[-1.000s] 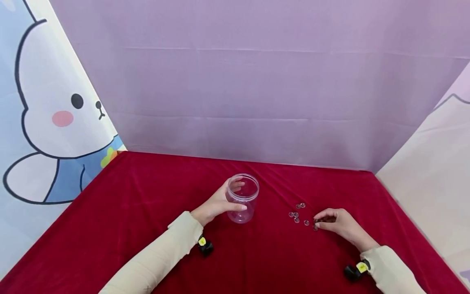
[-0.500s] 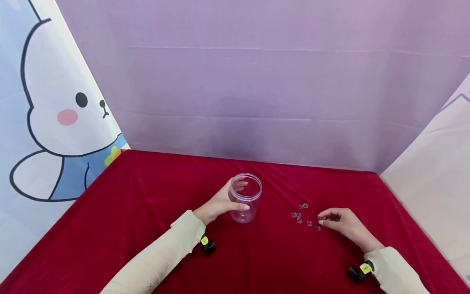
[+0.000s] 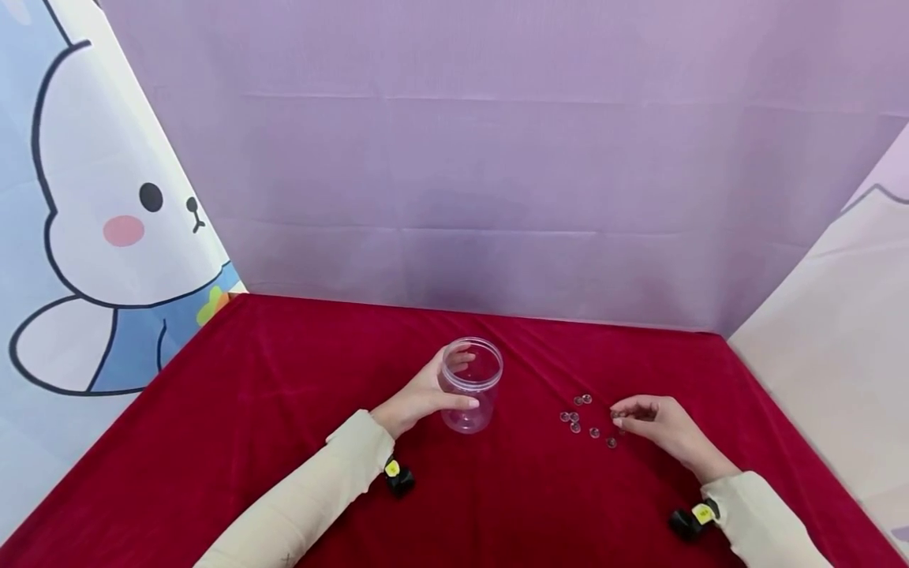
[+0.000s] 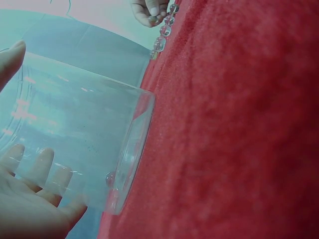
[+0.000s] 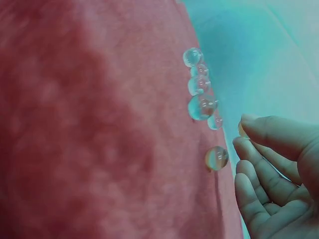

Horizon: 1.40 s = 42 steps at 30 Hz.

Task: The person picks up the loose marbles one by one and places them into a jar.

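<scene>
My left hand (image 3: pixel 426 390) grips a clear plastic jar (image 3: pixel 472 394) around its side, thumb in front and fingers behind. The jar's mouth faces up and has no lid on it. One marble (image 4: pixel 110 178) shows low in the jar in the left wrist view. To the right, my right hand (image 3: pixel 656 426) pinches a marble (image 5: pixel 242 130) between thumb and index finger; most of that marble is hidden by the fingertips. Several clear glass marbles (image 3: pixel 574 427) lie loose on the cloth just left of the right hand, the closest marble (image 5: pixel 216 158) below its fingers.
Red velvety cloth (image 3: pixel 341 339) covers the table, with slight creases. A lilac curtain (image 3: pixel 454 158) hangs behind it. On the left stands a panel with a cartoon animal (image 3: pixel 106 237), and a pale panel (image 3: pixel 838 339) stands on the right.
The right hand has lifted slightly from the cloth with a marble between its fingertips; a second ago its fingers were down among the marbles. The left hand and jar keep their place.
</scene>
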Each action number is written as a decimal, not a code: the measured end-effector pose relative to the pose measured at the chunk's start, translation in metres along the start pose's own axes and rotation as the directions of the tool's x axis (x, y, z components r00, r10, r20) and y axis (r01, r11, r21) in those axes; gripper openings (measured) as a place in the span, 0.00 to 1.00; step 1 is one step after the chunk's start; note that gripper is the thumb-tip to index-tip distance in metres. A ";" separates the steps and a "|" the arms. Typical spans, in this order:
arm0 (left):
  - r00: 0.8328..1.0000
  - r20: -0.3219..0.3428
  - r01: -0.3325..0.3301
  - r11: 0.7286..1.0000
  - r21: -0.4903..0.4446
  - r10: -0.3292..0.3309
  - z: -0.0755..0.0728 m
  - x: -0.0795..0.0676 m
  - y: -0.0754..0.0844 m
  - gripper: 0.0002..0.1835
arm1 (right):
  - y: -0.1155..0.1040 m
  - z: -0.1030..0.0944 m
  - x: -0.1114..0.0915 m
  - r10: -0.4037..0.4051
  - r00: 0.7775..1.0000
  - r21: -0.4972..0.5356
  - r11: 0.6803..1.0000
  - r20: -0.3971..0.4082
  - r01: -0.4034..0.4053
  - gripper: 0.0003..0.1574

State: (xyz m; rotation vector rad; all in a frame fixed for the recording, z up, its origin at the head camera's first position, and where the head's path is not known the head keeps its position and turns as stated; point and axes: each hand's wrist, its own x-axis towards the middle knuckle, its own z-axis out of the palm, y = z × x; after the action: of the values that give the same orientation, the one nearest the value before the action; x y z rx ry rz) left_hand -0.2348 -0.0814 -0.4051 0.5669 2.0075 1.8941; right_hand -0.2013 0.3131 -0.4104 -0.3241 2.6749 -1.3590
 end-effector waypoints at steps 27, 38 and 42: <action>1.000 -0.010 -0.025 1.000 -0.006 0.025 -0.001 0.007 -0.005 0.44 | -0.039 0.010 0.019 -0.104 0.992 0.067 0.992 -0.077 0.109 0.21; 1.000 0.001 -0.029 1.000 -0.006 0.029 -0.001 0.005 -0.004 0.44 | -0.048 0.021 0.027 -0.097 0.994 0.114 0.988 -0.054 0.103 0.23; 1.000 -0.003 -0.029 1.000 -0.003 0.029 -0.001 0.004 -0.005 0.44 | -0.052 0.027 0.030 -0.114 0.992 0.136 0.983 -0.050 0.120 0.22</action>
State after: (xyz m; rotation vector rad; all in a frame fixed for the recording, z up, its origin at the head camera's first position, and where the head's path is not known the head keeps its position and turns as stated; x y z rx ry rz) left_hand -0.2391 -0.0802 -0.4095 0.5960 2.0091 1.9154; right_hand -0.2179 0.2551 -0.3849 -0.4488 2.6127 -1.5936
